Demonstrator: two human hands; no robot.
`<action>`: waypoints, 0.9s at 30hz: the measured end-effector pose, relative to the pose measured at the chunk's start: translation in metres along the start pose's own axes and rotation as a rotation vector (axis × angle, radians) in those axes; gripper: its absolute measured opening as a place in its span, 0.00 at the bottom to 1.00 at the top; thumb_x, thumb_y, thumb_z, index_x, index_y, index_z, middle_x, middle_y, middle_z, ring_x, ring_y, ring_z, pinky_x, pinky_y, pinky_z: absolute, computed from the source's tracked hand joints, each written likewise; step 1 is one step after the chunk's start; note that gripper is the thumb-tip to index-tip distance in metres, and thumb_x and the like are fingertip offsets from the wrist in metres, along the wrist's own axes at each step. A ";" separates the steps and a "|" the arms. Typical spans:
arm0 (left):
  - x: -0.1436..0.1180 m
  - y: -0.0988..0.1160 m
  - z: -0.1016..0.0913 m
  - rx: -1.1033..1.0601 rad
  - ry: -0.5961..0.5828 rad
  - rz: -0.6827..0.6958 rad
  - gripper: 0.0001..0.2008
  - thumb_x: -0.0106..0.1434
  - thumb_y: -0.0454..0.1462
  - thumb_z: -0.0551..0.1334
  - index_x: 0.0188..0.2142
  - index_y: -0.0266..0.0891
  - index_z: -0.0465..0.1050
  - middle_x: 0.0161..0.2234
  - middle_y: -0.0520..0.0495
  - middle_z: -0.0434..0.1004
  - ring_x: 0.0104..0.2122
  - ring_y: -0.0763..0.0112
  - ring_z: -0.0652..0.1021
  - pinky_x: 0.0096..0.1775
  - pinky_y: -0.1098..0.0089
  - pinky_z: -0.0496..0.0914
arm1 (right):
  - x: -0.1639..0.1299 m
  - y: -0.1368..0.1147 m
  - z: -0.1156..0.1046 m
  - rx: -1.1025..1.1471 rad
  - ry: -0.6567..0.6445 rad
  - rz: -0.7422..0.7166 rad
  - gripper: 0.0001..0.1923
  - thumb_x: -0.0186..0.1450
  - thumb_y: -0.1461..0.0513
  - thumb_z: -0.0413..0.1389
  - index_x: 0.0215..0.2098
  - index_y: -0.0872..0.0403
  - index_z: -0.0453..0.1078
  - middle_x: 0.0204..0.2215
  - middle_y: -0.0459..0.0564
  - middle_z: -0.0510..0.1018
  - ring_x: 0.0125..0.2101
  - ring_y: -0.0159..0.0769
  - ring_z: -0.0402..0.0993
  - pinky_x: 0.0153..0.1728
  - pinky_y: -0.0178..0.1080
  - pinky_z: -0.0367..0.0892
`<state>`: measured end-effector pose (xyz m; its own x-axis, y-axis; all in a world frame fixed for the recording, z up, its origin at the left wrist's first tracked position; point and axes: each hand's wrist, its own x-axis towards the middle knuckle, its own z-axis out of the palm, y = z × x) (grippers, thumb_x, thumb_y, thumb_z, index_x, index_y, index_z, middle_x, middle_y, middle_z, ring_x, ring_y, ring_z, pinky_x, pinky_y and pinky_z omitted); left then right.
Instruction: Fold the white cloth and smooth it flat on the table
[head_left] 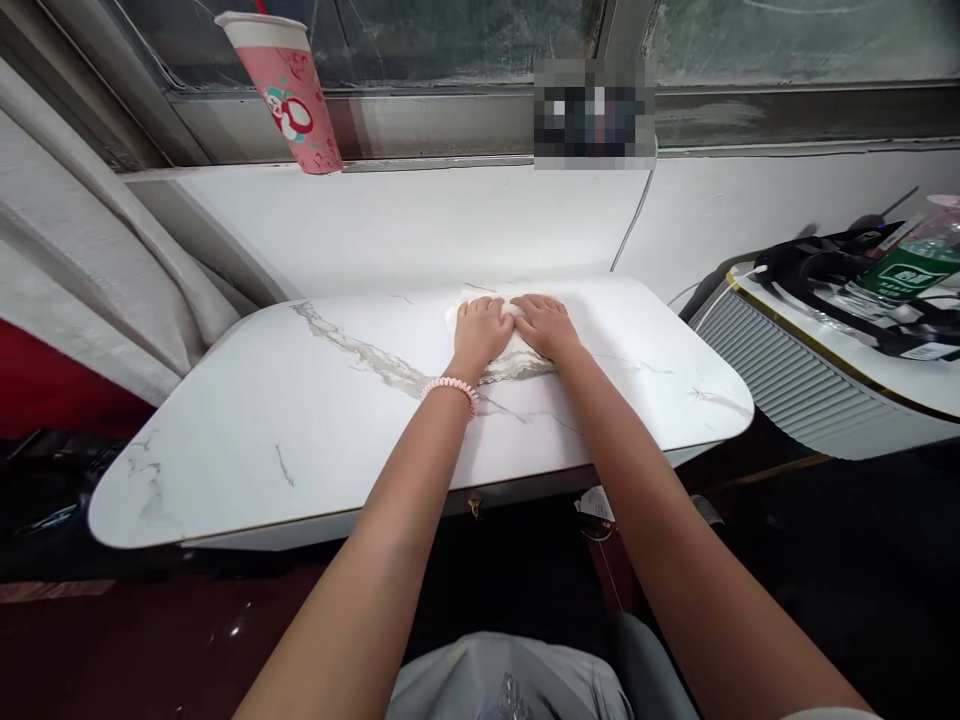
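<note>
"On the surface (345, 450), what's happening?"
"Left hand (478, 332) and right hand (549, 326) are seemingly pressing a white cloth or tissue (514, 309), fingers lying outstretched over it. Sliding it probably calls for even pressure."

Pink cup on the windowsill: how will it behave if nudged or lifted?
The pink cup would probably tip rather than slide: it is tall and tapers to a narrow base. It looks close to the windowsill edge, so a knock into the room might drop it. Weight is uncertain, as the printed wall hides the fill.
</note>
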<state>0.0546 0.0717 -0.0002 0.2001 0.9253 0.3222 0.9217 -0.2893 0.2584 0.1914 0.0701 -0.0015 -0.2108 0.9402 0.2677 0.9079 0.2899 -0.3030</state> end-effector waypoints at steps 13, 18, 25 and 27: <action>-0.064 0.071 -0.008 -0.016 -0.048 0.025 0.18 0.71 0.39 0.47 0.55 0.37 0.69 0.58 0.37 0.71 0.60 0.57 0.68 0.64 0.55 0.54 | -0.080 0.029 -0.028 -0.013 0.067 -0.014 0.22 0.69 0.57 0.44 0.58 0.49 0.69 0.60 0.51 0.71 0.62 0.45 0.62 0.61 0.52 0.57; -0.064 0.074 -0.010 -0.024 -0.062 0.026 0.19 0.71 0.38 0.47 0.55 0.36 0.69 0.57 0.36 0.71 0.59 0.57 0.68 0.64 0.56 0.54 | -0.079 0.033 -0.028 -0.030 0.079 -0.030 0.22 0.69 0.58 0.44 0.57 0.49 0.69 0.59 0.52 0.72 0.60 0.46 0.63 0.60 0.53 0.58; -0.035 0.070 0.002 -0.060 -0.067 0.012 0.21 0.71 0.39 0.47 0.57 0.35 0.67 0.59 0.36 0.69 0.61 0.55 0.66 0.65 0.55 0.52 | -0.052 0.047 -0.025 -0.047 0.067 -0.014 0.23 0.68 0.59 0.44 0.58 0.50 0.68 0.58 0.54 0.73 0.59 0.48 0.63 0.59 0.54 0.58; -0.023 0.069 0.007 -0.066 -0.061 0.012 0.21 0.71 0.38 0.47 0.57 0.35 0.68 0.59 0.36 0.70 0.61 0.55 0.66 0.65 0.54 0.52 | -0.041 0.053 -0.024 -0.056 0.062 -0.007 0.23 0.68 0.59 0.44 0.58 0.50 0.68 0.58 0.54 0.73 0.59 0.49 0.63 0.59 0.54 0.58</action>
<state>0.1162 0.0323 0.0035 0.2325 0.9343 0.2701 0.8956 -0.3140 0.3151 0.2564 0.0423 -0.0066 -0.1955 0.9247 0.3265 0.9257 0.2840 -0.2500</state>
